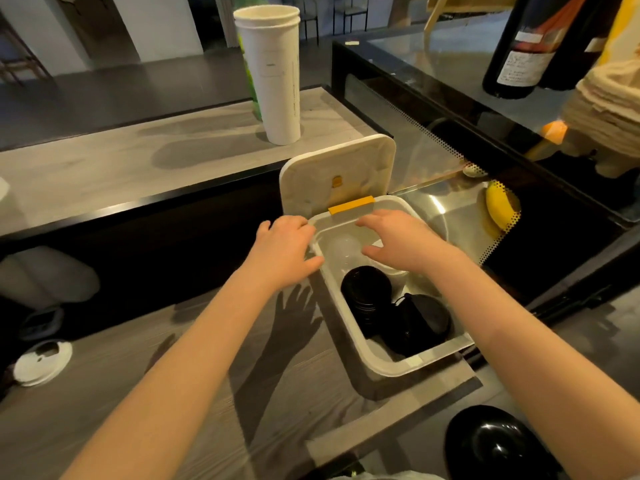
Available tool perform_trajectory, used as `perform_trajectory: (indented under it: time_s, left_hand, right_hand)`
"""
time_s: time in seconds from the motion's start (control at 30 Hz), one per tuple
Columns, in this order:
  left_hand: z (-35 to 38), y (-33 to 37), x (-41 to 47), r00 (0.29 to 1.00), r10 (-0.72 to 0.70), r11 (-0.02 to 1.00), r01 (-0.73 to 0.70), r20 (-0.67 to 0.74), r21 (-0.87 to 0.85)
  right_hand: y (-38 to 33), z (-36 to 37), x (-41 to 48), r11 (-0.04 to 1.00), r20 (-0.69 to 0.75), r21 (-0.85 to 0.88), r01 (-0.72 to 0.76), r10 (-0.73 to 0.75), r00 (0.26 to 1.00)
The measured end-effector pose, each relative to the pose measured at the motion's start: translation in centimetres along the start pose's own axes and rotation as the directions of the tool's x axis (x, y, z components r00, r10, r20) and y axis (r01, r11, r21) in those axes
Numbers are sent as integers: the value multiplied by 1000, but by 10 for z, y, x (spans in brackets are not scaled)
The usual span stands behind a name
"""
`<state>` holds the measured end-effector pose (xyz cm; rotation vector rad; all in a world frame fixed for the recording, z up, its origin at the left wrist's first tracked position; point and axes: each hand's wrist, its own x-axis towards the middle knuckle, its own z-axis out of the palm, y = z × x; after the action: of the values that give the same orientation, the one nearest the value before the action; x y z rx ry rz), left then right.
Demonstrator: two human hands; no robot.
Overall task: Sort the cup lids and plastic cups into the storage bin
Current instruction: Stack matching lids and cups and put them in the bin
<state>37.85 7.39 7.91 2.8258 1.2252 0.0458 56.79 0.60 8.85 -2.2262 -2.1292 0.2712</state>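
Observation:
A white storage bin (346, 317) stands on the grey counter, its hinged lid (336, 171) flipped up at the far end with an orange latch (351, 205). Inside lie stacked black cup lids (367, 289), another black lid (424, 317), and clear plastic cups (341, 245) at the far end. My left hand (285, 251) rests on the bin's far-left rim, thumb against its outer wall. My right hand (403, 240) hovers over the bin's far end, fingers spread, holding nothing. A white cup lid (43, 362) lies on the counter at far left.
A tall stack of white paper cups (273, 74) stands on the raised ledge behind. A glass display case (485, 109) with a banana (498, 209) sits at right, dark bottles (530, 46) on top. A black glossy object (491, 445) lies at the near right.

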Motion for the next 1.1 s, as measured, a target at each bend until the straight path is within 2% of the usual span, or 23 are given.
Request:
perform_trajectory:
  time_s: [0.2,0.37,0.57,0.83,0.97,1.1]
  left_hand:
    - [-19,-57,-90,990,-140,990,139,-21,-31]
    - [-3,-113,-171,968,-252,965,253,19,-69]
    - [41,-173,-257,921,-375,916,385,101,-108]
    - [91,-239,-360,820,-523,818,560,231,-136]
    - [103,-272,-414,758,-601,749,645,251,-153]
    - [109,-300,-464,653,-702,644,753,284,-137]
  right_hand:
    - [-86,16,-22,994,-146,59,93,-84,986]
    - [-172,53,-29,982,-147,94,164,-149,978]
    - [-270,109,-42,964,-33,140,227,-224,974]
    - [-387,181,-50,938,136,142,317,-336,932]
    - [-440,209,-51,909,228,137,393,-415,881]
    - [-489,229,-56,862,300,191,470,-507,808]
